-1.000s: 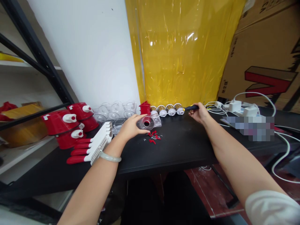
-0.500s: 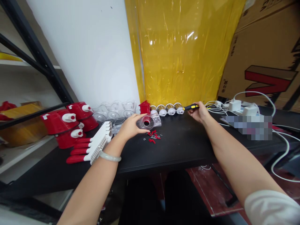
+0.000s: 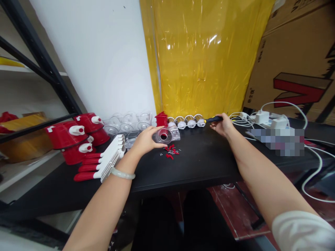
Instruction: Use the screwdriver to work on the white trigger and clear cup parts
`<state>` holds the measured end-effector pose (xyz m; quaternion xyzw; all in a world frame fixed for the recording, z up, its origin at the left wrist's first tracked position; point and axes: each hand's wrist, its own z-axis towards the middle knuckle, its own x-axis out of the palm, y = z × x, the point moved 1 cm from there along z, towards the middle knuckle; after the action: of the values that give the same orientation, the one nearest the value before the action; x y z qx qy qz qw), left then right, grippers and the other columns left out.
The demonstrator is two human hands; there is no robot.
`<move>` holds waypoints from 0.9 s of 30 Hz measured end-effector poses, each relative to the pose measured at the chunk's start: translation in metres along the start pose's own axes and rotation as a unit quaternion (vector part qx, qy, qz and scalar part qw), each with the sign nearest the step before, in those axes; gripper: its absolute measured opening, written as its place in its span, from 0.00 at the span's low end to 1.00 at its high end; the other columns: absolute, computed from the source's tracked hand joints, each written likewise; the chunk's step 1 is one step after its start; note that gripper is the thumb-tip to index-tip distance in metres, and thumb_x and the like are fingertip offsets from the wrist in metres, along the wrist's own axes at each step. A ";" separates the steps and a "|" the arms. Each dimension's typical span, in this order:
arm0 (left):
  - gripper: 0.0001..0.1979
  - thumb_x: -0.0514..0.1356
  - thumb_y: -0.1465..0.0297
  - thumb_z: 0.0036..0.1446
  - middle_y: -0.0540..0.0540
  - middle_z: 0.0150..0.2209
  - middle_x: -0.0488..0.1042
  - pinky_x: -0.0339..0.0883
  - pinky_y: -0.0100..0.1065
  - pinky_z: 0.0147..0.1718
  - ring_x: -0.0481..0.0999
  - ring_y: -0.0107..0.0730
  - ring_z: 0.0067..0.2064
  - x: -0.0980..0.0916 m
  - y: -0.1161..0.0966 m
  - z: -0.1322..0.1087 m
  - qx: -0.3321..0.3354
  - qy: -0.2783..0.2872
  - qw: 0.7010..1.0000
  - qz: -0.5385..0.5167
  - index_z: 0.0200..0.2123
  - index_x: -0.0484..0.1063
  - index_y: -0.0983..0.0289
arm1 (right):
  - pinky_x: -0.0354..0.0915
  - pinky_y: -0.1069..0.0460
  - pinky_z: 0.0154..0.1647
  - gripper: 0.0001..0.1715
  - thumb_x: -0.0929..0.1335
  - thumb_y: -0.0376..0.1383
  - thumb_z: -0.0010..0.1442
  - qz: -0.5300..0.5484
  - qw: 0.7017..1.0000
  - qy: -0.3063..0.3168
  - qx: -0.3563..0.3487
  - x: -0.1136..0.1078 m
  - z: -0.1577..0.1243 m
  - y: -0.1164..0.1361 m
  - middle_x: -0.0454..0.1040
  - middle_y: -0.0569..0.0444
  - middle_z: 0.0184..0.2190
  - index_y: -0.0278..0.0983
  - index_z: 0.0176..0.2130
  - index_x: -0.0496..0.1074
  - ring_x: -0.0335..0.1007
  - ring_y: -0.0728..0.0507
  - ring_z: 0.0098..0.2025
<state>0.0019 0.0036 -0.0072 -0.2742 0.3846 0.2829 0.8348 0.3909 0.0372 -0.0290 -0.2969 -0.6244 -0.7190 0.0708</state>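
My left hand (image 3: 148, 140) is closed around a clear plastic part (image 3: 169, 135) with a round opening and a dark centre, held just over the black table. In my right hand (image 3: 223, 124) is the handle of a long-shafted screwdriver (image 3: 214, 119), dark with a yellow collar. Its thin shaft runs left to the clear part; I cannot make out exactly where the tip sits. In front of the part lie small red pieces (image 3: 170, 157) and several tiny screws (image 3: 171, 152). A red hopper-like piece (image 3: 161, 119) stands just behind it.
Metallic drums (image 3: 190, 122) stand in a row by the yellow-wrapped panel. Clear plastic parts (image 3: 127, 126), red housings (image 3: 66, 143) and red-handled white cranks (image 3: 104, 164) are on the left. White chargers and cables (image 3: 262, 117) lie on the right of the black table (image 3: 204, 164).
The screwdriver handle has turned about its axis: yellow patches that showed on it are now out of sight. Both hands and the clear part stay almost where they were.
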 end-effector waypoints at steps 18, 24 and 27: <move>0.42 0.76 0.54 0.43 0.60 0.51 0.76 0.69 0.50 0.55 0.76 0.49 0.54 0.000 0.001 0.000 0.002 -0.001 1.000 0.001 0.62 0.72 0.56 | 0.63 0.54 0.16 0.26 0.65 0.58 0.63 -0.060 0.998 -0.028 -0.012 -0.001 0.002 -0.004 0.56 0.63 0.13 0.42 0.30 0.59 0.52 0.50 0.14; 0.42 0.76 0.54 0.43 0.60 0.51 0.76 0.69 0.49 0.55 0.76 0.49 0.53 0.000 0.001 0.000 -0.005 0.002 1.000 -0.004 0.62 0.72 0.57 | 0.64 0.56 0.19 0.14 0.66 0.41 0.64 -0.013 1.000 -0.010 -0.018 -0.001 0.001 -0.003 0.61 0.62 0.16 0.41 0.30 0.60 0.54 0.52 0.15; 0.42 0.76 0.54 0.43 0.59 0.50 0.76 0.69 0.49 0.55 0.76 0.49 0.53 0.000 0.000 0.000 -0.001 -0.001 1.000 0.001 0.62 0.72 0.55 | 0.65 0.54 0.19 0.17 0.65 0.47 0.63 -0.003 1.000 0.014 -0.017 -0.002 0.000 0.000 0.65 0.59 0.19 0.41 0.29 0.60 0.60 0.50 0.17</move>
<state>0.0015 0.0038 -0.0077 -0.2745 0.3834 0.2843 0.8348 0.3927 0.0363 -0.0305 -0.2864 -0.6117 -0.7338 0.0725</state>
